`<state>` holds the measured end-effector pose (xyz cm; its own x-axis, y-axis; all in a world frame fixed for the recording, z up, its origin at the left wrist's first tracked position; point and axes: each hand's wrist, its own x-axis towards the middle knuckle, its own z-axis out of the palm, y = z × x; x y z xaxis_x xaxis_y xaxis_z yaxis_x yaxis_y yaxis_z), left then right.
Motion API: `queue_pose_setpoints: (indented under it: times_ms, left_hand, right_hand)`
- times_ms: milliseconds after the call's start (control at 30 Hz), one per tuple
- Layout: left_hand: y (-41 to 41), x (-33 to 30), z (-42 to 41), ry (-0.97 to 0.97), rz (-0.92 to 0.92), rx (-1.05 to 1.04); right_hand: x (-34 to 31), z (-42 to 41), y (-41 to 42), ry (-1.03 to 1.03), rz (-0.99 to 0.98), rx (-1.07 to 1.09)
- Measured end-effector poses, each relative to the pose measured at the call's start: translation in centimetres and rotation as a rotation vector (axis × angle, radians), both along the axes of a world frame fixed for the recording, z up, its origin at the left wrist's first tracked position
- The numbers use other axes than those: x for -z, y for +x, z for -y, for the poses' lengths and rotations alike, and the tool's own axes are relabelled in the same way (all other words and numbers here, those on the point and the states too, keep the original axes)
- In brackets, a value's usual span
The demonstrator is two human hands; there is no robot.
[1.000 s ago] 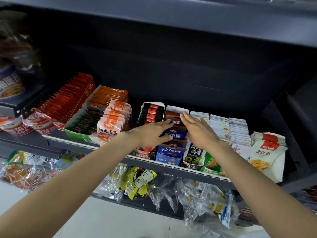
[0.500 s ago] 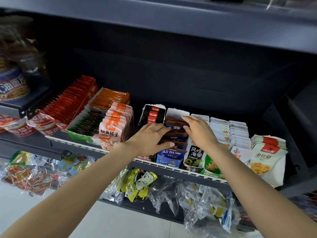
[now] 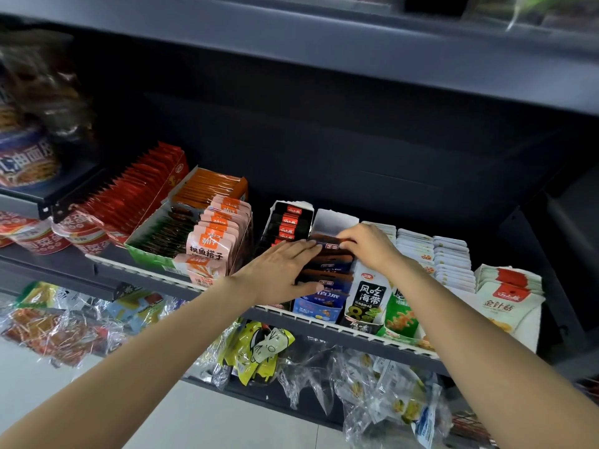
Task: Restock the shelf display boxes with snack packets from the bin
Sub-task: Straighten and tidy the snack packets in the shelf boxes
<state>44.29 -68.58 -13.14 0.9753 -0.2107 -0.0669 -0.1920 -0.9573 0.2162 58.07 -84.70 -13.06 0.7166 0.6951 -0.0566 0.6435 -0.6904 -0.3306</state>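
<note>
L hand [image 3: 278, 270] flat, fingers straight, pressing on blue packets [image 3: 327, 270] in blue box [image 3: 319, 307], mid shelf [image 3: 324, 322]. R hand [image 3: 372, 247] fingers curled, pinching rear packet of the row.

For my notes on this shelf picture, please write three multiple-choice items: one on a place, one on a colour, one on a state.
1. Where is the box the hands work in?
A. Between the black-packet box and the seaweed box
B. At the shelf's far left
C. On the floor

2. What colour is that box's front?
A. Green
B. Blue
C. Yellow

3. How full is its back part?
A. Packed
B. Bare
C. Hidden

Key:
1 A: the left hand and right hand rest on dark packets between the black-packet box and seaweed box.
2 B: the box front is blue.
3 B: the white back wall shows.
</note>
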Motion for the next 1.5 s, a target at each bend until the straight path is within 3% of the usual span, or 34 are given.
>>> queue_pose_setpoints:
  times_ms: [167,333,500,1000,1267,1500]
  left_hand:
    - [-0.9,0.5,-0.1,0.035,0.044,0.041]
    - [0.3,0.8,-0.1,0.026,0.038,0.001]
    - [1.5,0.8,0.4,0.027,0.038,-0.022]
    - [3.0,0.5,0.8,0.149,0.162,-0.032]
    - [3.7,1.0,0.3,0.128,0.11,-0.046]
    - [4.3,0.9,0.2,0.106,0.086,-0.068]
  right_hand:
    - [-1.0,0.7,0.4,0.012,-0.211,-0.057]
    - [0.0,0.0,0.2,0.037,-0.061,0.018]
    - [-0.4,0.5,0.6,0.099,-0.118,0.069]
    - [0.5,2.0,-0.6,0.126,0.001,0.034]
    - [-0.1,2.0,-0.6,-0.019,0.079,-0.096]
    - [-0.4,1.1,1.0,-0.095,0.101,-0.059]
